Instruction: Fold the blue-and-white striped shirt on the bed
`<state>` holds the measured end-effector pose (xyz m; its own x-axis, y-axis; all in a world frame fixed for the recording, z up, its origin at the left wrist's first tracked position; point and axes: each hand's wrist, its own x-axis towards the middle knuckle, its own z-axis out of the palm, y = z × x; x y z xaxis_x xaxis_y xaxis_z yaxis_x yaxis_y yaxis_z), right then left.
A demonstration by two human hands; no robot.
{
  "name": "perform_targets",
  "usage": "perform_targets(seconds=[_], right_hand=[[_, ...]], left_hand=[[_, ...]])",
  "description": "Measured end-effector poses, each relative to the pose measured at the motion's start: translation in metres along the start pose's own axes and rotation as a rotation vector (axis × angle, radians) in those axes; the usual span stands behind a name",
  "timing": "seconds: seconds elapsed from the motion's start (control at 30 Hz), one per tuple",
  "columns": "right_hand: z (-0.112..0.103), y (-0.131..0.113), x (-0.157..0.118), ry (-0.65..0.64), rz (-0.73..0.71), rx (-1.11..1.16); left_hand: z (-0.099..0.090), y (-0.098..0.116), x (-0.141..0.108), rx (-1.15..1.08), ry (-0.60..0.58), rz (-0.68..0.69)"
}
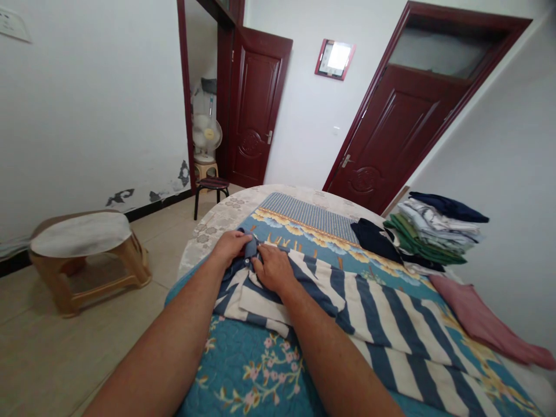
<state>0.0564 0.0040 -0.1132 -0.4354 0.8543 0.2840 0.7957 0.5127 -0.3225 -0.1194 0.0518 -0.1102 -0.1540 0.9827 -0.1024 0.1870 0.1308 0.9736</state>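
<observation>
Across the near side of the table (208, 223), on a teal floral cloth (243, 362), we had a blue-and-white striped garment (391, 307) lying lengthwise, its collar end at our hands and its body running off to the right. Our left hand (232, 246) held the dark blue collar (251, 248), thumb and fingers closed together on its edge. Our right hand (273, 266) lay just beside it, fingers bent and pressed on the fabric near a small pale button (247, 261); whether they pinched any cloth, we could not tell. Beyond the stripes, we saw a dark garment (376, 238) toward the right and a pink garment (486, 321) near the right edge. Behind these stood a stack of folded clothes (434, 226) (navy on top, green lower down). Off to the left, a tan plastic stool (87, 255) with a whitish top stood on the tiled floor. Farther back, we noted a small dark stool (212, 184), a white fan (206, 134) in the doorway, and two dark red doors (256, 104), one open and one closed.
</observation>
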Motion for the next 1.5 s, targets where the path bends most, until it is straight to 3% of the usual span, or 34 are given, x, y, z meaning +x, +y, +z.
perform_targets(seconds=[0.2, 0.33, 0.53, 0.67, 0.8, 0.87, 0.93, 1.03, 1.17, 1.27, 1.4, 1.5], right_hand=[[0.000, -0.001, 0.001, 0.006, 0.056, -0.010], [0.000, -0.001, -0.001, 0.043, 0.027, -0.005], [0.004, 0.003, 0.000, 0.020, -0.343, 0.012], [0.002, -0.004, -0.006, -0.024, -0.449, -0.032], [-0.010, -0.013, -0.027, -0.001, -0.512, 0.015], [-0.023, -0.010, -0.038, 0.064, -0.513, 0.069], [-0.040, 0.002, -0.044, 0.153, -0.428, 0.093], [-0.070, 0.034, -0.049, 0.238, -0.132, 0.022], [-0.091, 0.088, -0.067, 0.030, 0.251, -0.166], [-0.087, 0.119, -0.095, -0.062, 0.363, -0.253], [-0.083, 0.145, -0.134, 0.028, 0.482, -0.326], [-0.094, 0.161, -0.153, 0.025, 0.500, -0.326]], left_hand=[[-0.012, 0.003, 0.002, -0.182, -0.056, -0.057], [-0.009, 0.000, 0.004, -0.077, 0.021, -0.010], [0.004, -0.007, 0.014, 0.287, 0.170, 0.117], [0.004, -0.004, 0.010, 0.410, 0.233, 0.160], [0.004, 0.007, -0.005, 0.705, 0.383, 0.454], [0.009, 0.014, -0.012, 0.774, 0.332, 0.663], [0.019, 0.017, -0.016, 0.786, 0.186, 0.817], [0.041, 0.012, -0.018, 0.848, -0.064, 0.853], [0.062, -0.006, -0.016, 1.021, -0.288, 0.812], [0.065, -0.015, -0.013, 1.105, -0.296, 0.833], [0.063, -0.018, -0.010, 1.171, -0.240, 0.811], [0.061, -0.014, -0.004, 1.124, -0.273, 0.804]])
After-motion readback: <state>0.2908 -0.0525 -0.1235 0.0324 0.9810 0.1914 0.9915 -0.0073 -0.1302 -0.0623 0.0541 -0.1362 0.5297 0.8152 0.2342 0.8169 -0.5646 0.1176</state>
